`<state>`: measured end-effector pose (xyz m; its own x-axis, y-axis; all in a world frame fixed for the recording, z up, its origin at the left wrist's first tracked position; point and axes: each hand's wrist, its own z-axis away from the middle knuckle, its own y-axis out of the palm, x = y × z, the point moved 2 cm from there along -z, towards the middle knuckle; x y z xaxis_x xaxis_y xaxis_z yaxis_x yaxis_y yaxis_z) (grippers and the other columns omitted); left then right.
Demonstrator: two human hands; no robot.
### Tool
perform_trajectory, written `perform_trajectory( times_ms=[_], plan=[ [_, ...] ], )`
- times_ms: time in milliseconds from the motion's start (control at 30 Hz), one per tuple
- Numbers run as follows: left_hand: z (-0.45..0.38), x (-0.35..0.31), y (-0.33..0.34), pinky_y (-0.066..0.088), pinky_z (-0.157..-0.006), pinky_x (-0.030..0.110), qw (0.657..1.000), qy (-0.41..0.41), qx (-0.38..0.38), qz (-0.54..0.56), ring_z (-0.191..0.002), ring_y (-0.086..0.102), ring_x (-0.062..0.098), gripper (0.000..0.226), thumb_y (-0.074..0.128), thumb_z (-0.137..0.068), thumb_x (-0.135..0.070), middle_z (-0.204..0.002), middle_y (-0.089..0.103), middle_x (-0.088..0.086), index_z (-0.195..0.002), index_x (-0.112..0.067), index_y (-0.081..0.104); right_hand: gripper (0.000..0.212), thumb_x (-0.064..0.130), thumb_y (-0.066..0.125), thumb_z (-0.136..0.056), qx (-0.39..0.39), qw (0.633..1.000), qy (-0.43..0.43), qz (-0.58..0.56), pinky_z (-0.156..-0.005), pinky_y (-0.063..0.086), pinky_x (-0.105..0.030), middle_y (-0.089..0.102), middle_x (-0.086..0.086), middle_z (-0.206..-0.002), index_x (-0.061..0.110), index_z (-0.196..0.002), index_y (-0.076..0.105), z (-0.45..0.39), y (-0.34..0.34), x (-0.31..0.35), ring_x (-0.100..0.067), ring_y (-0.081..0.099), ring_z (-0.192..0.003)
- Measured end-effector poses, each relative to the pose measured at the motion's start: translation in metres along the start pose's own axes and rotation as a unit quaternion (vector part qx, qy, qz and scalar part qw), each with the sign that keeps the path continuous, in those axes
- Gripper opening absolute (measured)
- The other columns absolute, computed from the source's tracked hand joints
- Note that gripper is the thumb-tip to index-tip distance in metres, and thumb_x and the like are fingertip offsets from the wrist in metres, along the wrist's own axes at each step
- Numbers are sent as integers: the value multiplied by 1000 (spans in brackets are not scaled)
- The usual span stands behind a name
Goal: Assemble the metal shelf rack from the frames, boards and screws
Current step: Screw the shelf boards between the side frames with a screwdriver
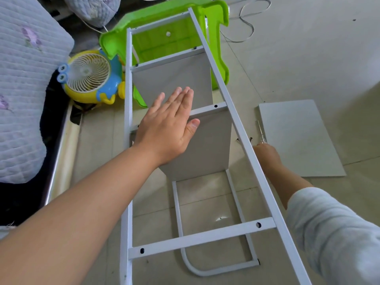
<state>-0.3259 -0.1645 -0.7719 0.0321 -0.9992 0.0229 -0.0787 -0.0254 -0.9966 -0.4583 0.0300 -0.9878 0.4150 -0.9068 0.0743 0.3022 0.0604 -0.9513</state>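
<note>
A white metal frame [230, 99], shaped like a ladder with long side rails and flat cross bars, stood on its side above the floor. Two grey boards [207, 145] hung edge-up beneath its cross bars, with dark screws [215, 106] showing at their corners. The nearest cross bar [201, 237] was bare, its two holes empty. A second frame [207, 268] lay on the floor below. A spare grey board [298, 138] lay flat to the right, with a screwdriver [260, 132] just beside it.

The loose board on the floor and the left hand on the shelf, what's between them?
In the head view, the white frame rail crosses between the left hand and the loose board; a screwdriver lies beside the board.
</note>
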Motion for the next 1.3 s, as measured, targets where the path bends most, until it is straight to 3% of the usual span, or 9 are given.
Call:
perform_trajectory(
  times_ms=[233, 333, 500, 600, 667, 733, 867, 1100, 1300],
  plan=[
    [0, 0, 2, 4, -113, 33, 1000, 4, -17, 3, -141, 23, 26, 78, 5, -84, -46, -150, 28, 13, -144, 1, 22, 20, 0, 44, -84, -11, 995, 77, -56, -76, 44, -31, 62, -16, -105, 3, -100, 56, -2, -3, -2, -33, 59, -96],
    [-2, 1, 3, 4, -113, 33, 1000, 3, -18, 6, -141, 24, 26, 78, 4, -84, -46, -149, 29, 14, -144, 1, 22, 20, 0, 47, -82, -32, 983, 105, -150, -69, 40, -31, 59, -21, -103, -1, -102, 51, -5, -17, -8, -36, 56, -92],
    [-5, 1, 3, 2, -114, 32, 1000, -1, -17, -1, -143, 19, 23, 84, -3, -79, -48, -152, 24, 11, -145, -1, 19, 34, 7, 53, -81, -74, 958, 47, -273, -77, 43, -30, 63, -15, -105, 4, -115, 55, -8, -78, 11, -31, 56, -98],
    [-7, 1, 3, -4, -114, 30, 1000, -12, 9, -10, -145, 7, 16, 83, -9, -79, -50, -156, 11, 5, -148, -6, 6, 31, 6, 55, -82, -159, 923, 14, -349, -81, 40, -21, 68, -11, -105, 6, -111, 66, 2, -134, 32, -23, 60, -98],
    [-8, 1, 2, -7, -115, 29, 999, -22, 30, -16, -145, 2, 14, 76, -3, -82, -45, -157, 6, 3, -148, -8, 1, 27, 4, 57, -78, -216, 875, 10, -434, -73, 43, -22, 70, -8, -83, 4, -101, 70, 12, -172, 45, -15, 59, -74],
    [-10, 0, 1, -6, -115, 30, 999, -20, 37, -24, -145, 1, 13, 72, -1, -85, -42, -157, 6, 3, -149, -8, 1, 23, 3, 57, -76, -245, 834, -6, -494, -59, 39, -19, 60, 5, -62, 7, -94, 72, 20, -206, 57, -3, 49, -55],
    [-10, 0, -3, -3, -115, 30, 998, -13, 52, -31, -145, 5, 14, 57, 9, -99, -36, -156, 12, 5, -148, -7, 4, 20, 0, 58, -76, -269, 805, -54, -526, -54, 38, -14, 56, 9, -57, 15, -84, 68, 38, -253, 80, 5, 48, -44],
    [-8, -1, -6, -2, -116, 31, 998, -10, 56, -24, -145, 3, 14, 56, 15, -100, -34, -157, 8, 3, -148, -9, 0, 17, 0, 61, -78, -268, 887, -175, -334, -57, 35, -2, 49, 24, -61, 7, -89, 73, 77, -234, 96, 11, 48, -53],
    [-6, -3, -7, -5, -115, 31, 997, -14, 64, -28, -145, -1, 13, 57, 13, -101, -35, -157, 4, 3, -148, -9, -4, 15, -4, 64, -75, -282, 888, -251, -263, -60, 33, 2, 49, 20, -62, 3, -83, 74, 83, -227, 90, 16, 48, -59]
  ],
)
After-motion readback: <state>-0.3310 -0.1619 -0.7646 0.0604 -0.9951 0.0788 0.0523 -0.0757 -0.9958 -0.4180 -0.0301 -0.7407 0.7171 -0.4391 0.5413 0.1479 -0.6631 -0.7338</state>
